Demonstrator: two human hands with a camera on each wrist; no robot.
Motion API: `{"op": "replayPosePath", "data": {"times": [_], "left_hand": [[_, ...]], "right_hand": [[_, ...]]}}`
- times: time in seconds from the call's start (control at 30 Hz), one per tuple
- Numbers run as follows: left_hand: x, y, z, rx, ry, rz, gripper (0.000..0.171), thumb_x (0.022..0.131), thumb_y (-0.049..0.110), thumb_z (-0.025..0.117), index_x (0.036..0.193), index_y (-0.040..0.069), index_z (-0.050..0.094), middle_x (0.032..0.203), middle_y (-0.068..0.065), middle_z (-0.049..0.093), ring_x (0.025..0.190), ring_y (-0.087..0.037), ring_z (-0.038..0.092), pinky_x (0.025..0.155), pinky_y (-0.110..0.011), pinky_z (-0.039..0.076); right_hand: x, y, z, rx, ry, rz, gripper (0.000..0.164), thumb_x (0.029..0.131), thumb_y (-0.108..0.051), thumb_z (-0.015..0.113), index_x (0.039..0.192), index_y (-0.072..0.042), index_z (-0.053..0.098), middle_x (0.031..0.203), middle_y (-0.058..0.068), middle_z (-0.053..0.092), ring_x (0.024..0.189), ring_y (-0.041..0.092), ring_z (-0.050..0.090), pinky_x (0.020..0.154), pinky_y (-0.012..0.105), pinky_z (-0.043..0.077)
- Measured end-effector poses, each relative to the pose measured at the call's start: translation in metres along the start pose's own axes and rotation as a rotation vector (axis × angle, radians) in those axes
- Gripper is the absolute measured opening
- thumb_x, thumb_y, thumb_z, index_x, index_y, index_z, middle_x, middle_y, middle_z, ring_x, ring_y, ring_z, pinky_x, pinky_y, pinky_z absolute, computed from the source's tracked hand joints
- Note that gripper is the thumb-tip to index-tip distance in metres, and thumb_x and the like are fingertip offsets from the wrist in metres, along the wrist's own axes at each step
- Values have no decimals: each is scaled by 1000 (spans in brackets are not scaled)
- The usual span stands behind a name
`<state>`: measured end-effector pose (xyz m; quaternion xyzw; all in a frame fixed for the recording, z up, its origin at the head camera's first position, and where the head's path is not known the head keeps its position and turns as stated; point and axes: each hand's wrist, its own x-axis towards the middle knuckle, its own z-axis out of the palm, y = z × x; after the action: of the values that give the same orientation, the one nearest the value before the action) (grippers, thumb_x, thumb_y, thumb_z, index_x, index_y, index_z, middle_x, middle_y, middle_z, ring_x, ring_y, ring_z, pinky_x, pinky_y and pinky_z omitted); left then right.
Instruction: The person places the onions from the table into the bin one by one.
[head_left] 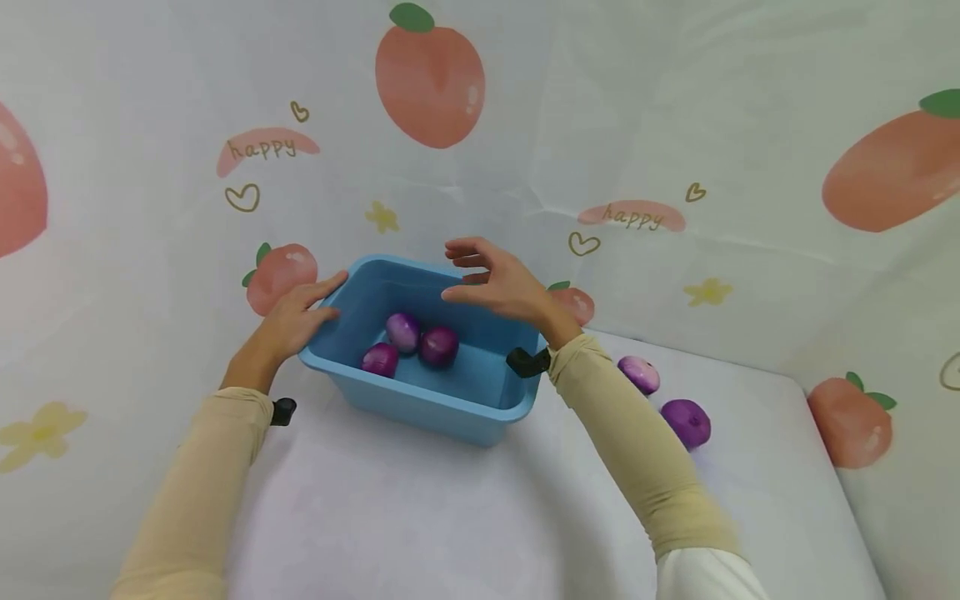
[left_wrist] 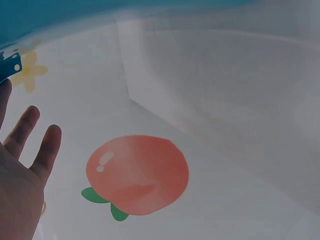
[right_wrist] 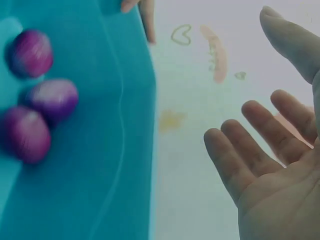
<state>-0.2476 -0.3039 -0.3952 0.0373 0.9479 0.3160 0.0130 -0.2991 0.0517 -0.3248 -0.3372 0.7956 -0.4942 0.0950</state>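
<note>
A blue plastic bin [head_left: 420, 417] stands on the white table, with three red onions [head_left: 439, 346] grouped in its left half. My left hand [head_left: 288, 321] grips the bin's left rim, thumb over the inside and fingers along the outside. In the left wrist view, several fingers [left_wrist: 46, 152] stretch straight below the blue edge. Over the bin's back right rim hovers my right hand [head_left: 498, 279], empty, its fingers spread and palm turned left. The right wrist view shows that palm [right_wrist: 280, 200] beside the bin wall, with the onions [right_wrist: 52, 100] farther inside.
Two more red onions, a paler one [head_left: 639, 375] and a darker one [head_left: 686, 423], lie on the table right of the bin, beside my right forearm. A white cloth backdrop [head_left: 525, 100] printed with peaches rises behind. The table's right edge [head_left: 832, 475] slopes toward me.
</note>
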Motion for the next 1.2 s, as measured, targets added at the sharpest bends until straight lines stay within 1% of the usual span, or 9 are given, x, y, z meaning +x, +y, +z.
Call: {"op": "replayPosePath", "data": {"times": [0.17,0.27,0.57,0.67,0.77,0.87,1.0,1.1,1.2], "left_hand": [[1,1,-3,3,6,17,64,102,28,49,161,34,27,166,-16,34,152,-48,31,114,-74,33],[1,1,-3,12,-1,12,63,103,29,48,162,34,26,167,-16,32,151,-49,30,113,-74,34],[-2,-2,0,-4,-14,-2,63,103,33,48,161,36,23,167,-19,30,149,-52,32,109,-75,38],[-2,-2,-1,-3,-18,-7,63,103,33,47,162,37,22,167,-19,29,149,-53,31,108,-75,38],[-2,-1,0,0,-22,-8,64,103,32,48,161,38,22,168,-18,28,150,-52,30,109,-75,38],[-2,-1,1,4,-19,-2,64,103,33,48,161,38,22,168,-19,28,150,-52,30,109,-74,38],[-2,-2,3,3,-11,11,63,103,34,47,161,37,22,167,-20,29,149,-54,31,107,-75,39],[-2,-2,2,5,-10,14,63,104,34,46,161,37,22,166,-21,30,148,-55,32,106,-76,39],[-2,-2,2,6,-12,12,62,104,35,45,161,37,22,166,-22,31,147,-55,34,106,-76,40]], "right_hand": [[-27,4,-27,-64,65,10,69,88,-26,80,149,-17,48,152,6,54,138,22,55,114,44,49],[-48,10,-42,-85,113,50,70,88,-27,80,149,-17,48,151,4,54,137,24,57,113,46,50],[-111,45,-78,-98,274,151,66,93,-22,75,150,-10,45,151,12,54,138,34,56,109,47,50],[-133,57,-89,-104,340,188,63,93,-19,74,149,-9,46,150,13,54,139,29,55,108,33,52],[-155,72,-97,-107,401,231,62,93,-19,74,148,-7,47,148,15,55,133,14,58,102,16,52],[-176,89,-103,-106,448,274,62,94,-20,74,147,-5,48,143,9,57,128,6,59,95,6,50],[-198,107,-111,-121,479,321,62,94,-20,74,147,-2,47,140,3,56,135,22,56,93,3,48],[-210,117,-116,-143,471,387,65,95,-24,72,149,-1,44,147,13,53,141,35,51,92,2,47],[-219,129,-119,-173,437,472,71,96,-33,71,152,-2,41,156,20,46,144,39,47,102,16,51]]}}
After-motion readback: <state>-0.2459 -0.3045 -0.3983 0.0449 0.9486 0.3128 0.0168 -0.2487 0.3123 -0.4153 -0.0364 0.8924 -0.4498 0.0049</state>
